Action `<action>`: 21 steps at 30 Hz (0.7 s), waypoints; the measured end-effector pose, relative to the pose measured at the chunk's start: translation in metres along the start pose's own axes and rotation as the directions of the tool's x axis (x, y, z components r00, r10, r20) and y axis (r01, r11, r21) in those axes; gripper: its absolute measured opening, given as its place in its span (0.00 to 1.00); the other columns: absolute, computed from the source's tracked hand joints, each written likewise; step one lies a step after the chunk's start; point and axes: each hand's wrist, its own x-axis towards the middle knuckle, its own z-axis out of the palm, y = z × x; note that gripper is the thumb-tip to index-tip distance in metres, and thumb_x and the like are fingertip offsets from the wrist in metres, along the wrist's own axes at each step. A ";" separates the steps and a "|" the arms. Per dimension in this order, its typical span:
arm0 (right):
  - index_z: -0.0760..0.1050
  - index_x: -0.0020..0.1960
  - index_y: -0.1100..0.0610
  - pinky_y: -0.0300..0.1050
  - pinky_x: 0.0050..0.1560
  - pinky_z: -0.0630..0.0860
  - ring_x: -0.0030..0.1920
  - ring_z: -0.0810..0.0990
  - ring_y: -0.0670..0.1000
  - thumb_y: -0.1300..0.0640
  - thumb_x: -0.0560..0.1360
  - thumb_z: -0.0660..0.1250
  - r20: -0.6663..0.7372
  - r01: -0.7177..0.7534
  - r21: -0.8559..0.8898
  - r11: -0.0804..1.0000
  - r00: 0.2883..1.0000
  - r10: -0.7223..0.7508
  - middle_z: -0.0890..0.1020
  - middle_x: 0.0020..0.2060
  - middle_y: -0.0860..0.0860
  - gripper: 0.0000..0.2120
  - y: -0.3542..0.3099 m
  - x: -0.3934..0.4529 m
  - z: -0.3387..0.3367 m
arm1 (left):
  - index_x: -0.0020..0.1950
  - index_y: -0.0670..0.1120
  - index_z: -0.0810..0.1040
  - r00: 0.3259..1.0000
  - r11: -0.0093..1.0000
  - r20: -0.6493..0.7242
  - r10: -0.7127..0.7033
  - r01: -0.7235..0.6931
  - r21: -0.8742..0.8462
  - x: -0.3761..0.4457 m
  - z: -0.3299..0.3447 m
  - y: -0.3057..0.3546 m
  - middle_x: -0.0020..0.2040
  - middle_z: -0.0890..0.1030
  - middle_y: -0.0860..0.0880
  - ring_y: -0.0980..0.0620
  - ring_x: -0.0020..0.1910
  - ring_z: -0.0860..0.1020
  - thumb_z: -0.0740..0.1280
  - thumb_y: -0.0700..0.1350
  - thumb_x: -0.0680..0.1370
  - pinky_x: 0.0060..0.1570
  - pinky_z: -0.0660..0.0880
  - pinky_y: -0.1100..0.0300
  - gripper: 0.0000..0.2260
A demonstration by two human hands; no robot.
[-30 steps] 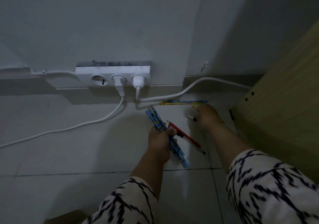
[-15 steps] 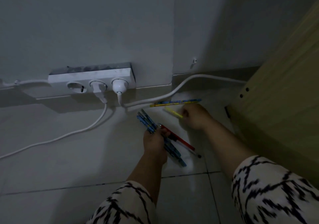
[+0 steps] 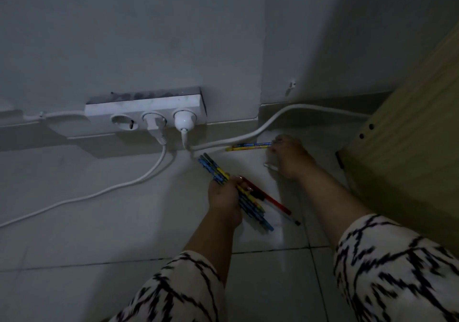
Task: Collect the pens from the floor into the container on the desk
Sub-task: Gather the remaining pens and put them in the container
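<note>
My left hand (image 3: 224, 201) is wrapped tight around a bundle of pens (image 3: 236, 192), blue, yellow and red ones, slanting over the tiled floor (image 3: 99, 222). My right hand (image 3: 289, 156) reaches down to the floor by the wall, fingers (image 3: 275, 145) touching the end of a yellow and blue pen (image 3: 248, 146) lying beside the white cable (image 3: 248, 136); whether they have gripped it I cannot tell. A wooden panel (image 3: 409, 135) stands at the right.
</note>
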 end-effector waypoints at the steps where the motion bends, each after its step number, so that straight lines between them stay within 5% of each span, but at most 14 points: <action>1: 0.62 0.70 0.63 0.54 0.70 0.65 0.72 0.59 0.60 0.62 0.74 0.65 0.023 0.010 -0.005 1.000 1.000 -0.009 0.60 0.72 0.57 0.27 0.000 0.000 0.002 | 0.44 0.42 0.69 1.000 1.000 -0.003 -0.002 0.002 -0.015 0.000 -0.001 0.000 0.36 0.73 0.44 0.48 0.33 0.72 0.60 0.33 0.78 0.39 0.74 0.55 0.05; 4: 0.52 0.74 0.59 0.60 0.70 0.63 0.75 0.51 0.59 0.61 0.74 0.64 0.067 0.032 0.038 0.999 0.997 -0.035 0.55 0.74 0.55 0.32 0.000 0.002 0.009 | 0.43 0.42 0.68 1.000 0.999 -0.002 -0.009 0.009 -0.046 -0.002 -0.003 -0.001 0.35 0.73 0.44 0.49 0.31 0.72 0.59 0.32 0.78 0.38 0.74 0.54 0.06; 11: 0.67 0.62 0.57 0.57 0.61 0.66 0.63 0.66 0.60 0.55 0.78 0.59 -0.005 -0.034 -0.182 0.983 0.999 0.034 0.68 0.62 0.58 0.14 0.001 -0.007 0.019 | 0.41 0.43 0.67 1.000 0.999 -0.011 0.009 -0.009 -0.033 -0.007 -0.008 -0.007 0.35 0.72 0.43 0.48 0.32 0.72 0.57 0.34 0.80 0.36 0.73 0.55 0.09; 21: 0.69 0.59 0.61 0.56 0.58 0.69 0.60 0.69 0.61 0.52 0.79 0.59 0.066 -0.036 -0.176 0.984 0.997 0.048 0.69 0.60 0.60 0.14 -0.001 -0.022 0.022 | 0.53 0.40 0.67 0.999 0.998 -0.008 -0.035 0.035 -0.059 -0.018 -0.017 -0.014 0.40 0.74 0.44 0.49 0.36 0.74 0.58 0.34 0.80 0.40 0.74 0.53 0.04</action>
